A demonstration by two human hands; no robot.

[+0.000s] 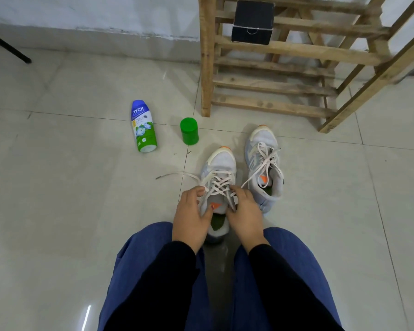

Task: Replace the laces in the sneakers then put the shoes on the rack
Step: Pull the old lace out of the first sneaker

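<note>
Two white and pale-blue sneakers stand on the tiled floor, toes pointing away from me. The near sneaker (221,163) sits between my knees with its white lace (219,185) criss-crossed through the eyelets. My left hand (191,216) grips the shoe's left side and pinches the lace near the top eyelet; one lace end trails left across the floor. My right hand (243,211) pinches the lace at the right eyelets. The second sneaker (264,163) stands to the right, laced, with loose ends. The wooden rack (273,68) rises behind the shoes.
A blue-and-green powder bottle (144,126) lies on the floor at the left, beside an upright green jar (189,131). A black box (252,22) sits on a rack shelf. A black stand leg (7,47) crosses the far left corner. My blue-trousered knees flank the shoe.
</note>
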